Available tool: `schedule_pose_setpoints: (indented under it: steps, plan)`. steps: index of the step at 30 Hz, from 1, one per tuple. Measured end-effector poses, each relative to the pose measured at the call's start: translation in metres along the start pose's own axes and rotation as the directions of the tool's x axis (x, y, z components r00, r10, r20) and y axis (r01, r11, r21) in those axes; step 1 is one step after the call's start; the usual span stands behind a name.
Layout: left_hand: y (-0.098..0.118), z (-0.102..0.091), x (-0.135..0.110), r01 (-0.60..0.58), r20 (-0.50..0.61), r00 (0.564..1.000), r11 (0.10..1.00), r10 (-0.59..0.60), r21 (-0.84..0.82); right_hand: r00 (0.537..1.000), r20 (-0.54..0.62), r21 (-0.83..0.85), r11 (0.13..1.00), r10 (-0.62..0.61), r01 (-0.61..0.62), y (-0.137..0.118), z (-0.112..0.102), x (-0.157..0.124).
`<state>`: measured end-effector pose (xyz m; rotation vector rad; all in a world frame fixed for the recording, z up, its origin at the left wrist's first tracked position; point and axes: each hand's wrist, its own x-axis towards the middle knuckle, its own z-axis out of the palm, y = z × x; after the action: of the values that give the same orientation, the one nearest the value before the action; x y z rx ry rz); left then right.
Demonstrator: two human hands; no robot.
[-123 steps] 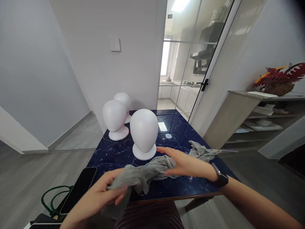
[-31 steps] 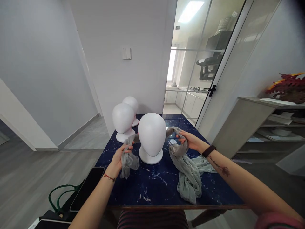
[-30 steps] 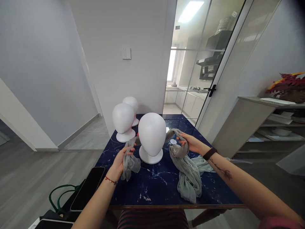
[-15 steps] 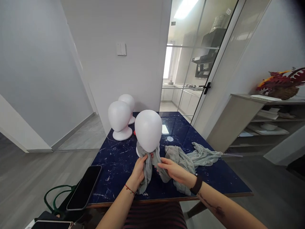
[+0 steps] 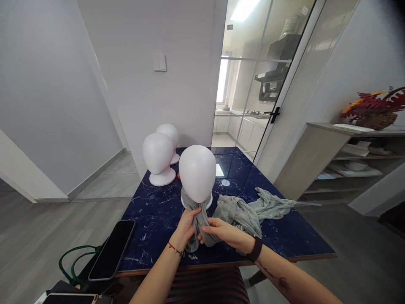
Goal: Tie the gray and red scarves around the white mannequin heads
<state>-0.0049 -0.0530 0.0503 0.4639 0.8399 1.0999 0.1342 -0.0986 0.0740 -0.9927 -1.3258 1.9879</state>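
Observation:
A white mannequin head (image 5: 197, 173) stands upright near the middle of the table. Around its neck lies a grey scarf (image 5: 200, 219), its two ends brought together and crossing in front. My left hand (image 5: 187, 223) grips the scarf just below the neck, thumb on top. My right hand (image 5: 220, 231) has its fingers closed on the scarf a little lower and to the right, close to my left hand. More crumpled grey cloth (image 5: 238, 211) lies to the right; whether it joins the scarf I cannot tell.
Two more white mannequin heads (image 5: 158, 154) stand at the table's back left. A black phone (image 5: 113, 249) lies at the left edge of the dark blue table (image 5: 152, 236). Lighter grey-green cloth (image 5: 272, 204) reaches the right edge. A glass door (image 5: 243, 84) and a shelf (image 5: 341, 160) stand beyond.
My right hand has moved left and slightly down, bringing its scarf end across the other. The gap between the two ends has closed; my left hand stays nearly in place.

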Motion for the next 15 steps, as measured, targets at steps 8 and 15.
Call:
schedule_pose_setpoints:
  steps: [8,15]
  plan:
    - [-0.001,0.007,0.002,-0.002,-0.176,0.984,0.996,-0.014,-0.091,0.92,0.383,-0.435,0.895,0.084,0.1,-0.037,-0.016,-0.087]
    - [-0.003,0.005,0.006,0.012,-0.172,0.985,0.993,-0.033,-0.121,0.834,0.551,-0.5,0.806,0.013,0.318,-0.066,-0.015,-0.131]
